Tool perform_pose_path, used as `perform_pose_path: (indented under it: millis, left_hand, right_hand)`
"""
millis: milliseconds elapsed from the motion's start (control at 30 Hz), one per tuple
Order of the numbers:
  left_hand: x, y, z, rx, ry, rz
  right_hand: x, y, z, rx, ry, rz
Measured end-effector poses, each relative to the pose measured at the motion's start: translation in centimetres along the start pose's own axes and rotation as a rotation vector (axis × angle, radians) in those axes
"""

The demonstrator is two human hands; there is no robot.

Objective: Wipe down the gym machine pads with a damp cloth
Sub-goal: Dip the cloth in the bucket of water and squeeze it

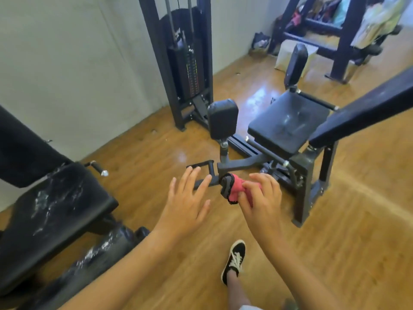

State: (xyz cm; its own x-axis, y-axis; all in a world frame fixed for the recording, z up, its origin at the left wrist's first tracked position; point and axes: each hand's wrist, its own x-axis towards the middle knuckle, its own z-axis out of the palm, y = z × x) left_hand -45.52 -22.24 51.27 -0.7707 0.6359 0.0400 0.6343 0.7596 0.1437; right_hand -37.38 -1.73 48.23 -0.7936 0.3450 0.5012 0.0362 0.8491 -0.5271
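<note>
Right hand pinching bunched cloth; left hand spread, empty. Ahead: seat, leg pad, weight stack. Bench left.

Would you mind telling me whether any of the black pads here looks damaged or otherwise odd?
Yes: the black padded seat at lower left shows whitish, cracked-looking streaks across its top. Whether that is worn vinyl or wet smears, I cannot tell.
</note>
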Motion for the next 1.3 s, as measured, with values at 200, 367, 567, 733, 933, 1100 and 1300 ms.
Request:
perform_pose_path:
  millis: [200,367,567,733,933,1100,1300]
  left_hand:
    - [13.2,-5.8,-1.1,-0.020,0.009,-0.062]
    - [23.1,-11.4,-2.9,0.007,0.045,-0.121]
    - [34.6,-20.0,-4.4,0.038,0.108,-0.068]
    - [46.0,-28.4,-5.3,0.103,0.134,0.078]
    - [59.7,-34.5,-7.5,0.108,0.057,0.340]
    - [67.3,-34.8,-8.2,0.060,0.010,0.582]
    - [73.4,-32.7,-6.7,0.005,0.030,0.813]
  right_hand:
    - [13.4,3.1,7.1,0.032,-0.053,-0.008]
    - [24.4,3.4,13.1,0.061,-0.107,-0.036]
    - [35.4,1.9,19.9,0.070,-0.097,-0.037]
    - [44.1,0.8,26.8,-0.012,-0.033,0.022]
    - [52.8,0.4,32.7,-0.131,0.051,0.161]
    - [56.6,1.9,34.6,-0.164,0.119,0.271]
    - [59.4,5.1,35.7,-0.205,0.180,0.375]
